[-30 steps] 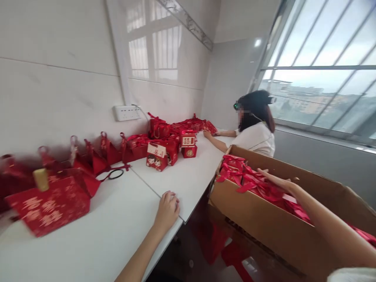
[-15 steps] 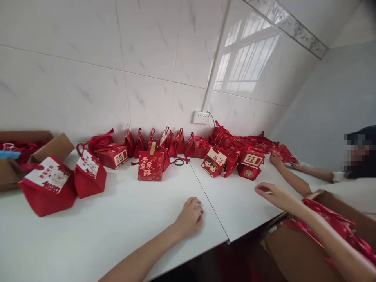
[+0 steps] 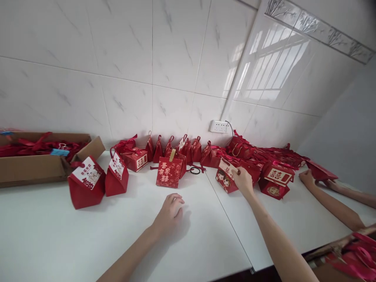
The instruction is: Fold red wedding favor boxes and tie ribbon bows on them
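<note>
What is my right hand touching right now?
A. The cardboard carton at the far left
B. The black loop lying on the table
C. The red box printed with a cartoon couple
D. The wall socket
C: the right hand rests on the top of the red cartoon-couple box, while the left hand lies on the white table.

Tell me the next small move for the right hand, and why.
Probably close the fingers and lift: the right hand already rests on the top of the cartoon box, fingers not yet wrapped round it, while the left hand lies loosely curled on the table.
</note>
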Demonstrator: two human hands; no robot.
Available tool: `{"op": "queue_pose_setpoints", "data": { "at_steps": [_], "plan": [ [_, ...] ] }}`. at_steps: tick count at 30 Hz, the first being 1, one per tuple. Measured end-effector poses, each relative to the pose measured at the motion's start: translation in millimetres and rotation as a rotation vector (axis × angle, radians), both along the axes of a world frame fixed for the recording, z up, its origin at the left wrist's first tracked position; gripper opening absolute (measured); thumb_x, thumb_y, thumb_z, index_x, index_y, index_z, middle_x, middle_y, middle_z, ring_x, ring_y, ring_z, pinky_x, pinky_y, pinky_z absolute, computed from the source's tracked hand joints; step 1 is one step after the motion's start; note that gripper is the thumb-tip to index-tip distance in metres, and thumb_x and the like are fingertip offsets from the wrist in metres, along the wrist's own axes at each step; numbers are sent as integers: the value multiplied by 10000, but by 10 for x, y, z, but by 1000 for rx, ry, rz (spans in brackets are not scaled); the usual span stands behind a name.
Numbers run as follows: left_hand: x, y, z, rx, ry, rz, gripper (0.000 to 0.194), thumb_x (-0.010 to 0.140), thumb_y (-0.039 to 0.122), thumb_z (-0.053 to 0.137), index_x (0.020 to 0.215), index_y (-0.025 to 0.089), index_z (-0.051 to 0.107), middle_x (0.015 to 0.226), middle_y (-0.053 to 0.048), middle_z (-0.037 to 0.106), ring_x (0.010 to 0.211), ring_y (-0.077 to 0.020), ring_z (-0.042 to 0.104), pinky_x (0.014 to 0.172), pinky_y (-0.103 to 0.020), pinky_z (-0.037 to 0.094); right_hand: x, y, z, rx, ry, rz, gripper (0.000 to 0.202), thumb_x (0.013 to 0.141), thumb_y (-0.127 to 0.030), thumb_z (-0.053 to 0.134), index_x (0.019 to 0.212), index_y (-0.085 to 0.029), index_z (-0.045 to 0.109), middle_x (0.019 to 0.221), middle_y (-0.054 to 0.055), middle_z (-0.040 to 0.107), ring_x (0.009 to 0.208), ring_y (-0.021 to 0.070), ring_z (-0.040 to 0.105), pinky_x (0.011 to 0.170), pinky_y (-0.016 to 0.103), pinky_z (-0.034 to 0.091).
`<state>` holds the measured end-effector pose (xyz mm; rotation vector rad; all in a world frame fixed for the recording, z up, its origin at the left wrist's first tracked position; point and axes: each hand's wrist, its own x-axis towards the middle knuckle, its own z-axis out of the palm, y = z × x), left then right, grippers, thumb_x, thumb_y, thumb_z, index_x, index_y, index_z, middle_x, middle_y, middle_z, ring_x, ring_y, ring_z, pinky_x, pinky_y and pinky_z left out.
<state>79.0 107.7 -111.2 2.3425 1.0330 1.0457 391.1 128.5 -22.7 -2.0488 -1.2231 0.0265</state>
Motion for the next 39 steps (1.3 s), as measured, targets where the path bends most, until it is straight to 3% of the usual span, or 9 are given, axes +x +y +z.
{"op": "queue_pose_setpoints", "data": {
  "at_steps": [6, 8, 11, 17, 23, 27, 32, 37, 39],
  "plan": [
    [-74, 302, 1057, -106, -190, 81, 405, 826, 391, 538, 1182, 204, 482, 1247, -105, 521, 1181, -241, 500, 1006, -395, 406, -917, -182, 365, 109, 55, 376, 261, 797, -424, 493, 696, -186, 531, 666, 43, 607, 623, 177, 538, 573, 271, 392],
    [-177, 357, 1380, -197, -196, 78, 418, 805, 459, 564, 1137, 208, 529, 1175, -78, 579, 1106, -241, 552, 944, -371, 438, -1207, -224, 516, 121, 114, 534, 283, 822, -435, 484, 698, -184, 522, 671, 25, 596, 623, 155, 529, 564, 250, 393],
    [-412, 367, 1623, -337, -239, 25, 314, 818, 483, 548, 937, 200, 611, 900, -23, 660, 845, -199, 626, 739, -304, 479, -1510, -276, 724, 140, 255, 762, 322, 847, -451, 490, 668, -185, 455, 626, -10, 497, 586, 120, 447, 521, 231, 341],
    [-639, 310, 1598, -360, -365, 65, 229, 813, 424, 593, 836, 197, 613, 808, 16, 639, 766, -136, 596, 687, -239, 446, -1705, -263, 819, 110, 118, 939, 346, 905, -407, 458, 652, -193, 358, 622, -33, 404, 577, 102, 367, 520, 237, 286],
    [-448, 217, 1636, -394, -409, 111, 193, 874, 379, 505, 789, 207, 519, 705, 50, 514, 637, -87, 483, 558, -196, 385, -1650, -181, 752, -6, 302, 1086, 362, 916, -416, 467, 650, -188, 373, 657, -27, 423, 591, 95, 398, 518, 226, 331],
    [-331, 140, 1672, -329, -385, 132, 222, 889, 380, 494, 745, 211, 481, 630, 67, 454, 567, -64, 425, 497, -164, 340, -1633, -222, 787, -22, 368, 1062, 279, 918, -384, 472, 731, -177, 492, 684, -20, 475, 581, 84, 427, 478, 195, 346],
    [-259, 59, 1677, -146, -411, 194, 209, 884, 321, 518, 713, 208, 484, 547, 79, 382, 479, -46, 353, 420, -142, 282, -1732, -325, 773, 116, 345, 977, 116, 896, -311, 522, 955, -213, 538, 692, -30, 563, 524, 82, 496, 428, 169, 395],
    [-216, 14, 1685, -55, -421, 159, 179, 879, 245, 530, 707, 200, 510, 554, 79, 418, 475, -33, 371, 419, -119, 300, -1786, -378, 755, 407, 192, 925, 333, 838, -176, 578, 1150, -271, 511, 961, 4, 633, 852, 142, 629, 601, 191, 511],
    [-201, 10, 1687, -23, -415, 174, 178, 877, 237, 535, 705, 197, 513, 559, 79, 430, 481, -30, 379, 426, -114, 308, -1782, -389, 758, 417, 152, 933, 305, 847, -162, 559, 1131, -269, 527, 930, -1, 641, 831, 140, 631, 619, 202, 515]
  ]
}}
